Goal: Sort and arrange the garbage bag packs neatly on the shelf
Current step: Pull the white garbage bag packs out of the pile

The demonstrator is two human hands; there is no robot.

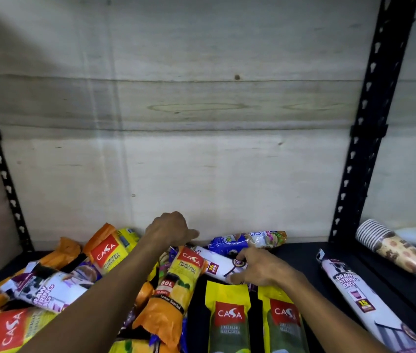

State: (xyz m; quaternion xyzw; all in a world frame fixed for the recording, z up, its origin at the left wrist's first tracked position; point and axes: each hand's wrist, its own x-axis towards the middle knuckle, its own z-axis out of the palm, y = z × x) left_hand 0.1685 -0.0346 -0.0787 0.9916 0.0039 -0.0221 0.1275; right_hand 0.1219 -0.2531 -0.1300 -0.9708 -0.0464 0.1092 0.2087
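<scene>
Fingers of right hand (258, 270) curled on white pack (223, 266); left hand (168, 229) fingers hidden behind orange pack (176, 289), grip unclear.

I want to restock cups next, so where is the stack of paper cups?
The paper cups lie on their side at far right, beyond the black upright, past the drawstring bag pack.

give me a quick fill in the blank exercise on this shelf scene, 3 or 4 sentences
1. The right hand grips a ____ roll pack lying across the shelf.
2. The brand printed on the two yellow packs standing side by side at the front is ____.
3. Beyond the black upright, a sleeve of stacked paper ____ lies on its side.
4. The left hand reaches toward the ____ of the shelf.

Missing words: white; CASA; cups; back
</scene>
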